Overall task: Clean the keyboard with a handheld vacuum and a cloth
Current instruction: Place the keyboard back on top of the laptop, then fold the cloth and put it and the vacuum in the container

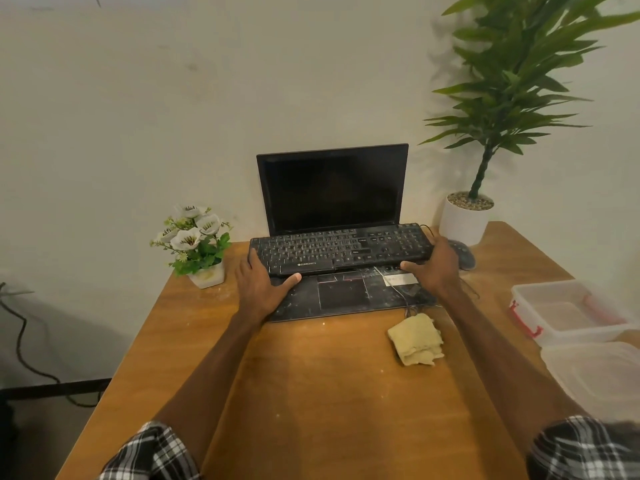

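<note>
as fingers (252, 255) clasp both ends, the keyboard (341, 245) lies between them.

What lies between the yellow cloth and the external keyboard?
Head view: the laptop's dusty palm rest and a thin cable lie between the cloth and the keyboard.

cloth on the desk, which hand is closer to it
Right. The right hand grips the right end of the keyboard, just behind the cloth; the left hand holds its left end, farther away.
</note>
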The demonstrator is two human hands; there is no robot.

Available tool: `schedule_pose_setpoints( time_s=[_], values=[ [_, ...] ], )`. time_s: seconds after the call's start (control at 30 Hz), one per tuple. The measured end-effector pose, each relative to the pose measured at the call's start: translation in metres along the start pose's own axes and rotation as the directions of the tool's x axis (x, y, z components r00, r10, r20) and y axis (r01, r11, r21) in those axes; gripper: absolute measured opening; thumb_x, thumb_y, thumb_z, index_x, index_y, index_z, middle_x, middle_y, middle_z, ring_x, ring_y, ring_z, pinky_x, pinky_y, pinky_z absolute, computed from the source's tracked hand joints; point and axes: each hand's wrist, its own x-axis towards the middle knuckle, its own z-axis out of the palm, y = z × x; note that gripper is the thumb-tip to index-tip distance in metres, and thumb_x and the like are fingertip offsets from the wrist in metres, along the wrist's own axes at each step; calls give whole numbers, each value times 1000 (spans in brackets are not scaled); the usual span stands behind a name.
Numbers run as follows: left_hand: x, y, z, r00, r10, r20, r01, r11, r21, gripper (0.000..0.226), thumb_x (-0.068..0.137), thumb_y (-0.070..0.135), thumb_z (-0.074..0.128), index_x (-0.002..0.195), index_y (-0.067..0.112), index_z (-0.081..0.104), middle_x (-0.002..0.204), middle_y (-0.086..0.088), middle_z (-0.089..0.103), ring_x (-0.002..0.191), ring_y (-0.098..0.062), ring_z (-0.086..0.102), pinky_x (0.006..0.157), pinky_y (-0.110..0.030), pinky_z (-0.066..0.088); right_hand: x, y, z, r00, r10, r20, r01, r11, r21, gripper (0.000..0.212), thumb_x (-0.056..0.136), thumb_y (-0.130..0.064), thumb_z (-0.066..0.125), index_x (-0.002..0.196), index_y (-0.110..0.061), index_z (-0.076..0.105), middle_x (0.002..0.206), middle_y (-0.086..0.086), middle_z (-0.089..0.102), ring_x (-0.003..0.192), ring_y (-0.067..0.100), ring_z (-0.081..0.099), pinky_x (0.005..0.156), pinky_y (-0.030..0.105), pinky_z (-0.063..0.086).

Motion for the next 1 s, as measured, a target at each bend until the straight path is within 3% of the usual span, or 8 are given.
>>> schedule_pose_setpoints(
  time_s=[0.17, 0.33, 0.4, 0.5, 0.6, 0.73, 0.87, 1.0],
  values=[
    [-39, 14, 7, 988, 56, -141, -51, 998, 41, 109, 84, 57, 79, 161, 6, 21, 167, -22, 19, 155, -38, 15, 126, -52, 20, -48, -1, -16, 979, -206, -3, 205, 977, -58, 37, 82, -9, 81, 117, -11, 70, 114, 3, 72, 98, 12, 65, 78, 24, 57],
    [-92, 33, 18, 969, 194, -153, -200, 979, -26, 78, 88, 41, 77, 152, 17, 39, 167, -13, 22, 155, -31, 18, 125, -54, 27, -97, -3, -43, 953, -223, 204, 245, 965, -92, 16, 81, -17, 83, 93, -21, 72, 94, -7, 72, 78, 0, 63, 64, 12, 45],
    [-114, 43, 23, 969, 224, -106, -230, 972, -44, 70, 87, 38, 77, 148, 23, 45, 167, -6, 22, 154, -26, 17, 125, -52, 25, -117, 0, -45, 944, -183, 274, 234, 958, -166, 21, 79, -30, 84, 95, -24, 72, 95, -9, 71, 85, 5, 65, 70, 21, 52],
    [-143, 59, 30, 959, 282, -33, -284, 956, -76, 58, 88, 36, 74, 141, 30, 50, 166, 1, 20, 153, -21, 14, 125, -49, 24, -142, 9, -38, 937, -166, 306, 276, 891, -360, 57, 72, -52, 84, 118, -22, 68, 117, -4, 63, 107, 15, 58, 85, 32, 52],
    [-167, 71, 36, 935, 356, 5, -353, 929, -116, 46, 90, 36, 73, 132, 33, 57, 165, 5, 25, 151, -17, 16, 125, -44, 23, -161, 17, -30, 933, -231, 278, 331, 854, -401, 62, 79, -48, 77, 131, -21, 59, 131, 1, 55, 119, 22, 51, 94, 36, 50],
    [-187, 85, 37, 892, 450, 38, -434, 878, -203, 32, 91, 33, 72, 121, 33, 61, 153, 11, 42, 143, -7, 28, 123, -37, 27, -164, 23, -39, 940, -294, 175, 334, 899, -282, 32, 85, -37, 70, 115, -25, 73, 112, -5, 71, 101, 13, 63, 80, 27, 50],
    [-193, 108, 31, 888, 438, 140, -368, 859, -356, 32, 93, 32, 71, 122, 33, 61, 130, 19, 55, 123, 2, 47, 112, -34, 41, -150, 24, -68, 944, -268, 194, 292, 950, -108, 16, 82, -20, 74, 96, -24, 82, 94, -13, 77, 77, -4, 62, 65, 2, 39],
    [-189, 132, 36, 827, 485, 285, -357, 844, -401, 53, 96, 28, 67, 145, 29, 49, 144, 11, 53, 131, -4, 49, 114, -39, 44, -148, 24, -94, 951, -268, 158, 269, 963, 11, 20, 85, -9, 71, 82, -28, 79, 73, -22, 71, 70, -8, 65, 59, 5, 42]
  ],
)
